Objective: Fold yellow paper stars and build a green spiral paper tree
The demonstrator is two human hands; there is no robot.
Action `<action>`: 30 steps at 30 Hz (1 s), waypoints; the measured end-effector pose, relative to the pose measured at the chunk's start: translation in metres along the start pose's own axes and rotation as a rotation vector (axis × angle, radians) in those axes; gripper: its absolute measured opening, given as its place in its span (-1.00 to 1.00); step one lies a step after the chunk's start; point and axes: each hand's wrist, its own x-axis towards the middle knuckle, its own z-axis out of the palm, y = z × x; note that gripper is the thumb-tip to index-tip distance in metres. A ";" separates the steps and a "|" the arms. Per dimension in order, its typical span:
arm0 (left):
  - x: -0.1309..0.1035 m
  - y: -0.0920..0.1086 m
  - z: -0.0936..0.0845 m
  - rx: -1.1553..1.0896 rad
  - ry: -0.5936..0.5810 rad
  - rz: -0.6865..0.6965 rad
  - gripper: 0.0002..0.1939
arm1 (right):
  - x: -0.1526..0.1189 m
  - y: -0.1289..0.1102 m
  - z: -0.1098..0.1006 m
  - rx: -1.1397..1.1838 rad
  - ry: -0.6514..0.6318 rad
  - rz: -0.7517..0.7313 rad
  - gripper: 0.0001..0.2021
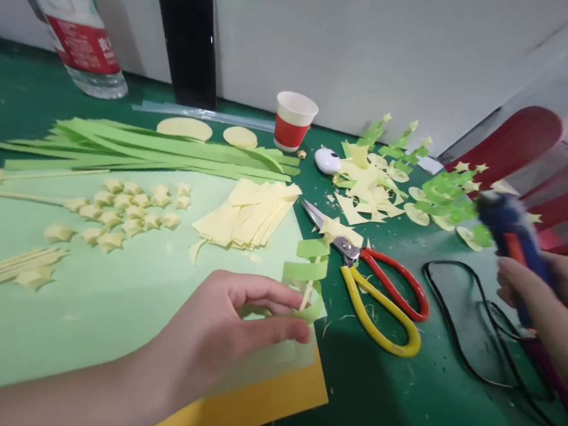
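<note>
In the head view, the left hand point(217, 334) pinches the low end of a green paper spiral point(306, 271). It points up and away from those fingers, beside the scissors point(355, 253). The right hand point(563, 313), farther off, grips a blue glue gun point(510, 225).

Worktop point(360, 414) around the left fingers point(272, 332)
Scissors point(351, 249) right, cup point(292, 132) behind, paper stars point(123, 201) left on a sheet point(103, 319).

Light is soft, moderately bright. Faint shadows on wall point(379, 55), right of bottle point(87, 40) and black phone point(185, 36); 1 small glint on phone edge. Right hand point(563, 307) and blue tool point(517, 239) blurred; bottle skewed at left edge.
</note>
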 end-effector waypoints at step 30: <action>-0.072 0.065 0.036 -0.165 0.148 0.482 -0.72 | -0.060 -0.128 -0.048 1.812 -0.955 0.000 -0.81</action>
